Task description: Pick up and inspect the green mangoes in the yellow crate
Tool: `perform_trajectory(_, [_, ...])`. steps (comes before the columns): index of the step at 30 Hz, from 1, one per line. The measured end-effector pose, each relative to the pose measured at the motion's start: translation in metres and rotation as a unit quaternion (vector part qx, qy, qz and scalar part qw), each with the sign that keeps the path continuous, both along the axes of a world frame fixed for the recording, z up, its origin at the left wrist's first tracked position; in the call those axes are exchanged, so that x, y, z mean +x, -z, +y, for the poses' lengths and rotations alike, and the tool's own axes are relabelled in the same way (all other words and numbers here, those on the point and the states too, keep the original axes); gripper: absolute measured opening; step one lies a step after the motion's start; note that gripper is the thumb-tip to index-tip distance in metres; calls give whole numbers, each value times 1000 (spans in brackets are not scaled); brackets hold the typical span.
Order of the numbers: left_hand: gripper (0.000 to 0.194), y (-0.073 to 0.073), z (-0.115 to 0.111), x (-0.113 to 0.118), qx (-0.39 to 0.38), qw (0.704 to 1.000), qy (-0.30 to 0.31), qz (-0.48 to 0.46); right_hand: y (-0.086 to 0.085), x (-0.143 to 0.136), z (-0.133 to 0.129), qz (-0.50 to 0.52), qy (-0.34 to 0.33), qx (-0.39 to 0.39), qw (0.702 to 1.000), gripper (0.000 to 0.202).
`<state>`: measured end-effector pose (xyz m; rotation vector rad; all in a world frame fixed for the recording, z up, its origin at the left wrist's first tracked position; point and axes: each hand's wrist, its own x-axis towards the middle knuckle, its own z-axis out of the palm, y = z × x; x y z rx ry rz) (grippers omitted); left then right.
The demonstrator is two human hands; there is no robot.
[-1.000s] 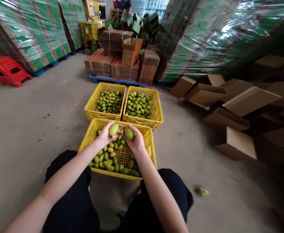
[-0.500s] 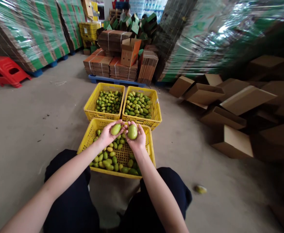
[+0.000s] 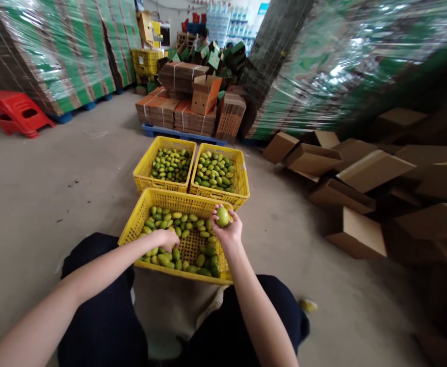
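Green and yellowish fruits lie in the near yellow crate (image 3: 131,224), with its holed floor bare near the middle. My left hand (image 3: 166,239) is down inside this crate, back upward, its fingers bent over the fruits; whatever is under them is hidden. Above the crate's right side, my right hand (image 3: 228,227) is palm up with its fingers round a green fruit (image 3: 222,217). Just beyond stand two more yellow crates, the left one (image 3: 141,176) and the right one (image 3: 242,179), both holding similar fruits.
Cardboard boxes (image 3: 361,229) lie in a heap at the right. Flattened cartons (image 3: 196,120) are stacked on a blue pallet ahead. A red stool (image 3: 15,112) stands at the far left. One fruit (image 3: 308,305) is on the floor beside my right knee. A person is partly visible in the background.
My left hand has moved down and left into the near crate, and the fruit it held no longer shows. My right hand has shifted right and slightly down, still holding its fruit.
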<state>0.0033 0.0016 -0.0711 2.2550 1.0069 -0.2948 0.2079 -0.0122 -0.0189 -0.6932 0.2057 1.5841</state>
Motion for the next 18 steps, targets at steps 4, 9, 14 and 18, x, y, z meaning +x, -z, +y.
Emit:
perform_trajectory(4, [26,-18,16,-13,62,997,-41,-20,-2,8,-12,-9,-22,-7,1000,23])
perform_trajectory(9, [55,-58,79,-66,271,910,-309,-49,1,16,-19,-34,-16,-1,999,26])
perform_trajectory(14, [59,-59,74,-88,201,931,-289,99,16,11,-17,-97,-54,6,994,27])
perform_trajectory(18, [50,-46,47,-70,35,982,-83,168,35,-6,-12,-268,-226,19,936,27])
